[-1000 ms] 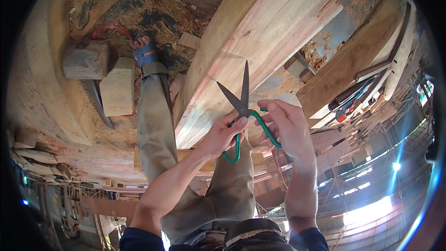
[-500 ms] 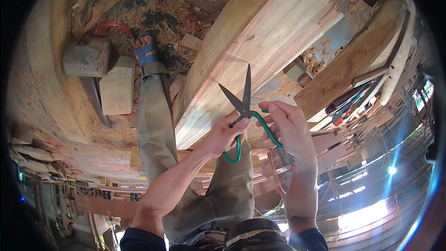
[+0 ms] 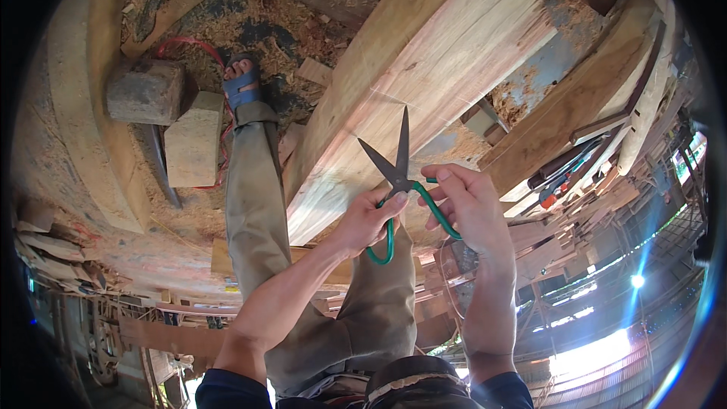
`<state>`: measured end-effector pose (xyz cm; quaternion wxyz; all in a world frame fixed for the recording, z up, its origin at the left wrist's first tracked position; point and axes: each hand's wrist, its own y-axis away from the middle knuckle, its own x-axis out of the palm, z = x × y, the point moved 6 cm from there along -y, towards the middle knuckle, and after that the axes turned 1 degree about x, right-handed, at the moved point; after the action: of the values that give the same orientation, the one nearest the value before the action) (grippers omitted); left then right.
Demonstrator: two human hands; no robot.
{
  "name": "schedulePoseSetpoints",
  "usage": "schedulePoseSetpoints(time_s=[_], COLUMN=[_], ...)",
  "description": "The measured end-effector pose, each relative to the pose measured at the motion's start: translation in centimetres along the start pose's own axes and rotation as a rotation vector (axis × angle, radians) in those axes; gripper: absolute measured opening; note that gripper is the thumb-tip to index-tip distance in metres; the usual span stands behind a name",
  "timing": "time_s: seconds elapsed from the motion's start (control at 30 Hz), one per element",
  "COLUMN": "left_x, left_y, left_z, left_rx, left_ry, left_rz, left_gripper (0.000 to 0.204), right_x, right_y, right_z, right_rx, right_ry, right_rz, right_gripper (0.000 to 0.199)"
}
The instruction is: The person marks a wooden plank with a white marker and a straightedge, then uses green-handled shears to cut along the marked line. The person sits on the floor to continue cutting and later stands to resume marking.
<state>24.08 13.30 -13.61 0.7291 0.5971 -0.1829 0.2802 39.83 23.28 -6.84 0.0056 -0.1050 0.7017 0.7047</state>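
A pair of scissors (image 3: pixel 398 176) with dark blades and green loop handles is held up in front of me, its blades spread apart and pointing away. My left hand (image 3: pixel 363 221) is closed round the left handle near the pivot, thumb pressed on top. The fingers of my right hand (image 3: pixel 474 206) are bent round the right handle loop; some of them are hidden by the palm. Beyond the blades, apparently below them, lies a thick squared timber beam (image 3: pixel 447 60) with faint lines across its upper face.
My left foot in a blue sandal (image 3: pixel 242 89) rests left of the beam. Wood blocks (image 3: pixel 194 140) and a red cord (image 3: pixel 189 39) are beside it. A curved timber (image 3: pixel 95 98) stands at far left; more planks (image 3: pixel 579 106) and tools (image 3: pixel 564 174) lie right. Sawdust covers the ground.
The view has shifted very slightly. Both hands keep their hold on the scissors, whose blades stay spread.
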Motion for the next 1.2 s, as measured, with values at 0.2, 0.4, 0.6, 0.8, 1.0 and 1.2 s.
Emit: schedulePoseSetpoints(time_s=[0.2, 0.4, 0.6, 0.8, 1.0, 1.2], left_x=[0.1, 0.1, 0.1, -0.1, -0.3, -2.2], left_y=[-0.2, -0.1, 0.1, 0.6, 0.6, 1.1], left_z=[0.0, 0.0, -0.2, -0.7, -1.2, -1.9], left_rx=[0.026, 0.013, -0.026, -0.083, -0.142, -0.282], left_ry=[0.020, 0.033, -0.009, -0.086, -0.182, -0.297], left_rz=[0.020, 0.012, -0.028, -0.038, 0.008, 0.053], left_gripper=[0.043, 0.043, 0.042, 0.041, 0.036, 0.025], right_x=[-0.2, -0.2, -0.5, -1.0, -1.2, 2.4], right_y=[0.0, -0.2, -0.2, -0.2, -1.2, -1.3], right_z=[0.2, -0.2, -1.1, -3.3, -8.3, -16.0], right_rx=[0.004, 0.004, 0.037, 0.081, 0.128, 0.213], right_ry=[0.019, -0.011, -0.073, -0.208, -0.468, -0.851], right_rz=[0.004, -0.001, 0.005, 0.005, 0.049, 0.103], right_gripper=[0.043, 0.043, 0.043, 0.044, 0.047, 0.051])
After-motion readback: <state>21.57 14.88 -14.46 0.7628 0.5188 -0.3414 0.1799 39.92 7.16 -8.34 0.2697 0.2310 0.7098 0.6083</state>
